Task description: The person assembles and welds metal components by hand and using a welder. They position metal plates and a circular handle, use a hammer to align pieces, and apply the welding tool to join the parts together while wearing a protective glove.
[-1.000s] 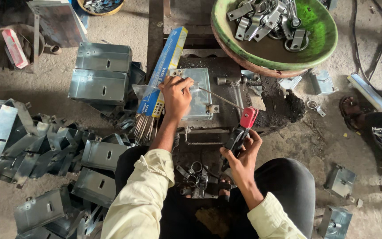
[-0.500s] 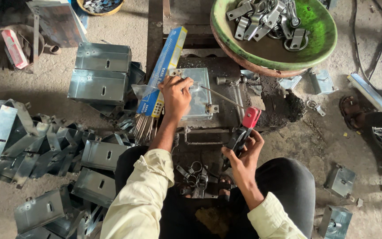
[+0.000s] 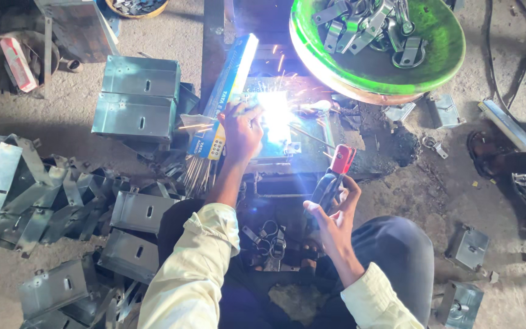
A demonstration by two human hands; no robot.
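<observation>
Head view, looking down from left to right: folded grey metal brackets (image 3: 44, 201) lie heaped on the floor at nine o'clock, with two stacked metal boxes (image 3: 136, 97) above them. A blue packet of welding rods (image 3: 226, 91) runs lengthwise from seven towards one o'clock. Just right of it the left hand (image 3: 241, 131) presses flat on the metal box (image 3: 278, 143) being welded, its grip open and spread. The right hand (image 3: 330, 210), grip closed around a red-tipped electrode holder (image 3: 336, 170), sits at five o'clock from the box; the thin rod (image 3: 312, 137) slants towards eleven o'clock into the arc (image 3: 275, 109). Glare hides the joint itself. A green bowl of clamps (image 3: 378, 42) sits at one o'clock.
</observation>
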